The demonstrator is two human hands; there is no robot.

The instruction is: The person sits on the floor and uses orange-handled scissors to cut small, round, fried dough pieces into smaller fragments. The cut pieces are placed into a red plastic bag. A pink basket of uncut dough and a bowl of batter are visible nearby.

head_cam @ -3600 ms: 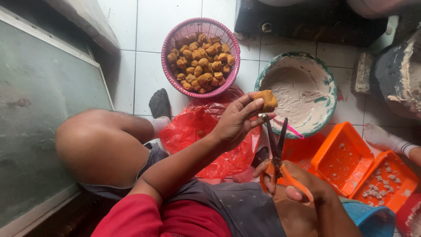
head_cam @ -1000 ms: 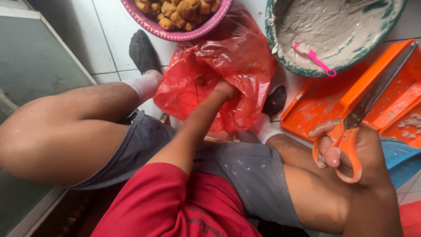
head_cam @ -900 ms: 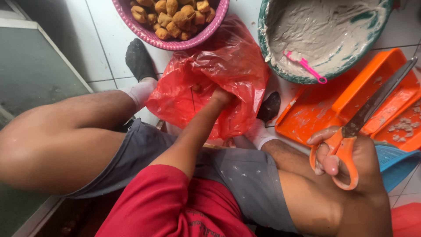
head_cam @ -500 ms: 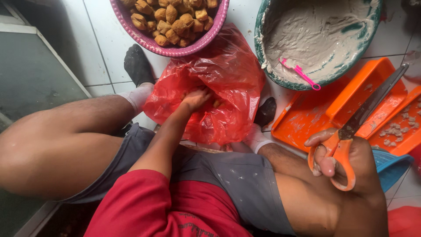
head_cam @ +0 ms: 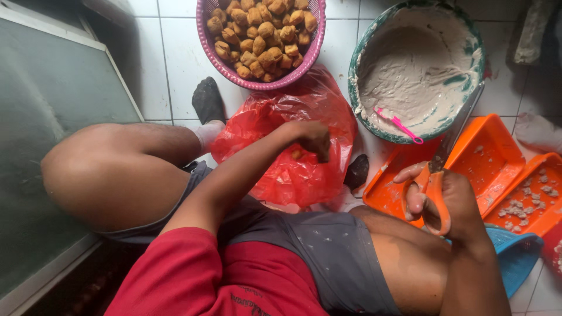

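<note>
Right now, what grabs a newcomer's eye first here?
The red plastic bag on the floor at centre, with the left hand reaching into it. Above it sits a pink basket heaped with fried golden pieces. At right, the right hand grips orange-handled scissors near a bowl of pale batter.

This looks like a home kitchen floor used for food preparation: the person sits on white floor tiles (head_cam: 146,52). At top centre stands a pink basket (head_cam: 316,44) of fried tofu puffs (head_cam: 260,35), at upper right a bowl of pale paste (head_cam: 418,64), and at right orange trays (head_cam: 497,152) speckled with filling bits.
</note>
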